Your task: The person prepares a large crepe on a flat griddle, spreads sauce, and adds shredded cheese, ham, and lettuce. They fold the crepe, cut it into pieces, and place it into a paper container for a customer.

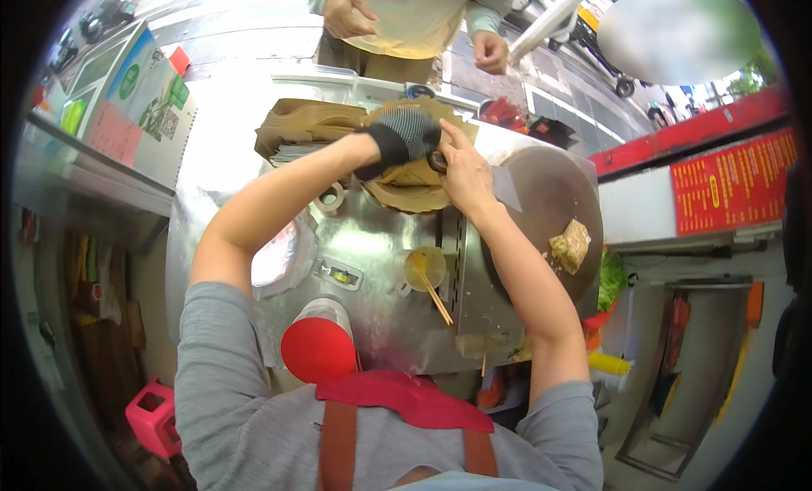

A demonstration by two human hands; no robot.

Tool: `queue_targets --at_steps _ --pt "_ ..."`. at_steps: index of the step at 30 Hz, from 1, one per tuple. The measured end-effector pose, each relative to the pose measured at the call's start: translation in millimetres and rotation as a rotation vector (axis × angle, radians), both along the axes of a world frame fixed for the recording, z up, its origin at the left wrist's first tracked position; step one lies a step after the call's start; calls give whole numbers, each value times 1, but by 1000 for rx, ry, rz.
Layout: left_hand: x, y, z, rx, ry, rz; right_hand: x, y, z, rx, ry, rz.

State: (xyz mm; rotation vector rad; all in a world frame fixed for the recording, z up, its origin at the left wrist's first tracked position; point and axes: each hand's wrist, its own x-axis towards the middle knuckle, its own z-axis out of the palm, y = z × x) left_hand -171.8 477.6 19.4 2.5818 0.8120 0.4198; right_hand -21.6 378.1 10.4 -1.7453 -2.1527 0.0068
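Note:
My left hand (410, 134), in a grey and black knit glove, is closed over brown paper bags (410, 191) at the far side of the steel counter. What its fingers grip is hidden. My bare right hand (467, 176) meets it there, closed round the dark handle of a scraper (506, 189). The scraper's flat grey blade sticks out to the right, over the edge of the round griddle (541, 182). On the griddle's right part sits a folded, browned pancake (571, 246), with crumbs around it.
A cup (425, 267) with chopsticks, a red-lidded canister (319, 343), a roll of tape (329, 198) and a white plastic bag (277, 258) stand on the counter. More paper bags (304, 119) lie behind my left arm. Across the counter stands a person (406, 21).

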Motion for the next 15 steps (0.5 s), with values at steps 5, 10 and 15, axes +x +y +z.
queue_targets --at_steps 5,10,15 --pt "-21 -2 -42 -312 -69 47 -5 10 -3 21 67 111" --pt "-36 -26 -4 -44 119 175 -37 -1 54 165 31 219" --pt "-98 -56 73 227 -28 265 -70 -36 130 412 181 301"
